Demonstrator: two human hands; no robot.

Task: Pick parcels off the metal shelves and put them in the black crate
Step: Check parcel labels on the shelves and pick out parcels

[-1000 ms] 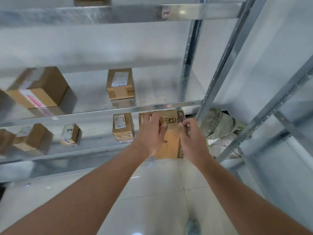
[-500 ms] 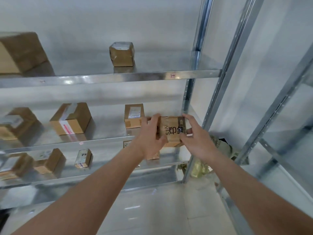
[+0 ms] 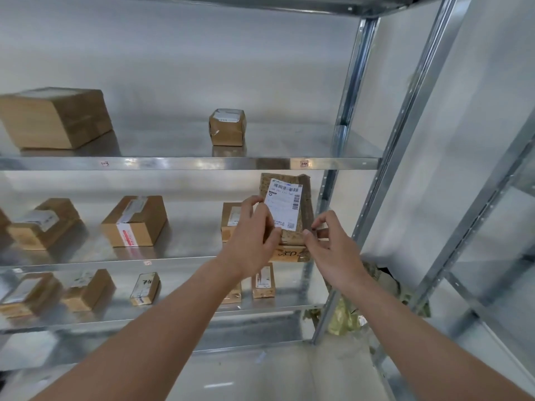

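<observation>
Fingers (image 3: pixel 257 208) of the left hand (image 3: pixel 249 244) curl round the left edge of a flat brown cardboard parcel with a white barcode label (image 3: pixel 289 209), held upright in front of the silver metal shelves (image 3: pixel 188 163). The right hand (image 3: pixel 333 256) pinches its lower right corner. No black crate shows. To carry it well, I'd keep both grips firm and support the bottom edge.

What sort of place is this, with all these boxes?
Probably a parcel storeroom or small sorting depot. Metal shelves carry scattered cardboard boxes with shipping labels, the shelf edges bear handwritten numbers, and both hands hold a parcel with a barcode label.
</observation>
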